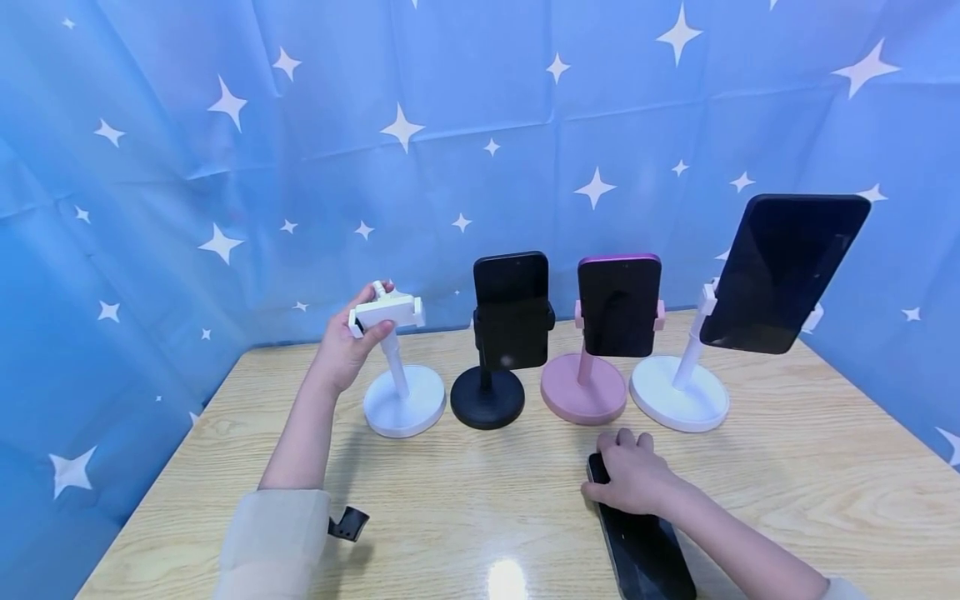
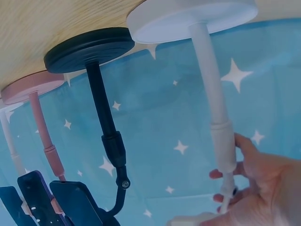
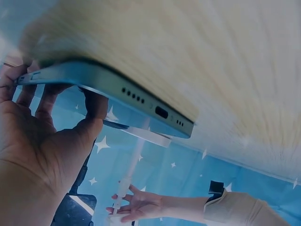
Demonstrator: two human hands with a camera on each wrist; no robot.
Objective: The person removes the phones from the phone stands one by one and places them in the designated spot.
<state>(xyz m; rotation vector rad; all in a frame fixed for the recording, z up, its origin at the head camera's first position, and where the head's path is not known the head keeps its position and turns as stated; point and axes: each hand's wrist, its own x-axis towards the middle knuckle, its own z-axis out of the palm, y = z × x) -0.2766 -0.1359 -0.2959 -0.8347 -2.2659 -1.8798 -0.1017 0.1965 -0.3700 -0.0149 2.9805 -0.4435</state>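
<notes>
At the left of the row, a white phone stand (image 1: 405, 402) has its holder empty. My left hand (image 1: 351, 343) grips it at the top, thumb on the front of the white holder (image 1: 390, 312) and fingers behind near the neck joint. The left wrist view shows these fingers curled around the thin neck (image 2: 227, 186). A dark smartphone (image 1: 647, 554) lies screen up at the front of the table. My right hand (image 1: 633, 477) grips its far end across the width, thumb on one side. In the right wrist view the port edge of the smartphone (image 3: 153, 107) faces the camera.
To the right stand a black stand (image 1: 487, 400) and a pink stand (image 1: 583, 392), each holding a phone. Another white stand (image 1: 678, 396) at the far right holds a large tablet (image 1: 783, 271). A blue star-patterned curtain (image 1: 480, 167) hangs behind the wooden table (image 1: 450, 517).
</notes>
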